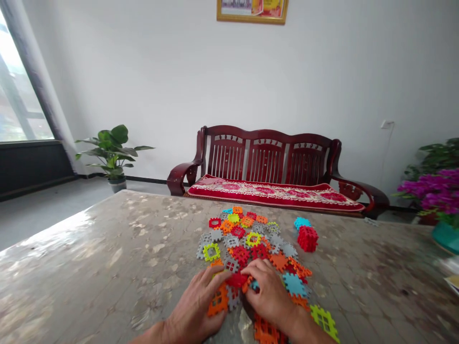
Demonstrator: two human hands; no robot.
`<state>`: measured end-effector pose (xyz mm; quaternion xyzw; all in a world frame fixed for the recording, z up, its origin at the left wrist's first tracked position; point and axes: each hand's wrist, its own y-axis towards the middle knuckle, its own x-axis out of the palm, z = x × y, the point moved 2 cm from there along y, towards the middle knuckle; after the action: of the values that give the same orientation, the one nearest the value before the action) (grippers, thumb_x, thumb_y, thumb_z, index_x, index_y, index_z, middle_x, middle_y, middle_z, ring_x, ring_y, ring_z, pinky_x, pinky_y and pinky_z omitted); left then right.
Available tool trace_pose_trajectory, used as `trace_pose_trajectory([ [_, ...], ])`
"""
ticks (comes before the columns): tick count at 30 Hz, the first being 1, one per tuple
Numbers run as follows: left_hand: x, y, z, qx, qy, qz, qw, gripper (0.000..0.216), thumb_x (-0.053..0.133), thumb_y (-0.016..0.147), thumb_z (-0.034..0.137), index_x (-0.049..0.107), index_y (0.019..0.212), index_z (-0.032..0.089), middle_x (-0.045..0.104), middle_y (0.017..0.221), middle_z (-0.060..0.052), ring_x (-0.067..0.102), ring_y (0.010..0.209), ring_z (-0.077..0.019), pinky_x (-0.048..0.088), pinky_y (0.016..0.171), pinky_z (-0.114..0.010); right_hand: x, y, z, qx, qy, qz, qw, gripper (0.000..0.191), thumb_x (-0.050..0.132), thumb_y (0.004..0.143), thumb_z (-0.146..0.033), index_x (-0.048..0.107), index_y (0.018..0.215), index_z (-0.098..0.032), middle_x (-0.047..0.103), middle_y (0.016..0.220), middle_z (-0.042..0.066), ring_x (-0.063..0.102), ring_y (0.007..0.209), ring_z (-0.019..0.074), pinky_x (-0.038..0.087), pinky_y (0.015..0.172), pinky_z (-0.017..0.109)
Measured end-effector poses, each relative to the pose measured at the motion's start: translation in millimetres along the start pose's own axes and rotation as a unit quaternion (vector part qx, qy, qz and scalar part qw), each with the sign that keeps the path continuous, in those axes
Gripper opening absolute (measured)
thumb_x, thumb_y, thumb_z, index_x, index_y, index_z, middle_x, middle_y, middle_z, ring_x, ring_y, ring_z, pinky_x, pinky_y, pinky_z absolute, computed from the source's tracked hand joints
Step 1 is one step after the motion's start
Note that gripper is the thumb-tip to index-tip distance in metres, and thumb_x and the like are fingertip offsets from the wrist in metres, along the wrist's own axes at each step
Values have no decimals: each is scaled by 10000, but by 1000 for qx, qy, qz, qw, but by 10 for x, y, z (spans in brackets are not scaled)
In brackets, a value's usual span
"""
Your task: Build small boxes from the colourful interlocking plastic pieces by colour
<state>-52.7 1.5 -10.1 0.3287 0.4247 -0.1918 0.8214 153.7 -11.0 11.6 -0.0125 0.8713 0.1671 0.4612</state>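
Observation:
Low over the table's near middle, my left hand and my right hand meet at a red interlocking plastic tile. The left fingertips press on its left end; the right fingers curl around its right end. My hands hide part of the tile. Under the right fingertips shows the edge of an orange piece. Between my left thumb and fingers is an orange window tile, seemingly lying on the table. A grey tile lies just below the red one.
Many loose tiles spread beyond my hands, among them a lime frame and a blue square. A red assembled block stands right of the pile beside blue tiles. A wooden bench is behind the table.

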Motion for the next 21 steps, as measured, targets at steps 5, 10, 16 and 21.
trace_pose_trajectory([
  [5,16,549,-64,17,-39,40,998,712,536,731,75,417,1384,334,554,1308,-35,534,1198,-187,459,1036,-348,-122,424,185,49,66,63,995,198,584,798,-238,712,948,-219,685,990,54,603,986,211,455,904,332],
  [10,-50,941,-119,-24,46,36,998,687,545,838,178,327,1466,355,455,1439,-54,459,1293,-237,413,1077,-444,-292,663,529,52,51,95,993,377,563,824,-325,648,1163,-183,652,1195,99,581,1140,225,419,1020,364],
  [16,197,417,100,-3,69,-32,997,945,717,717,317,213,1515,361,274,1570,-87,260,1419,-346,339,1112,-557,-446,260,1166,101,-107,129,981,441,448,886,-355,593,1252,-158,606,1297,125,520,1240,256,357,1091,425],
  [21,820,103,327,52,82,-121,988,1019,738,716,344,122,1524,411,203,1603,-119,257,1416,-415,378,1048,-621,-372,53,1412,141,-175,98,970,480,393,923,-380,557,1302,-135,577,1336,143,499,1267,265,351,1085,420],
])
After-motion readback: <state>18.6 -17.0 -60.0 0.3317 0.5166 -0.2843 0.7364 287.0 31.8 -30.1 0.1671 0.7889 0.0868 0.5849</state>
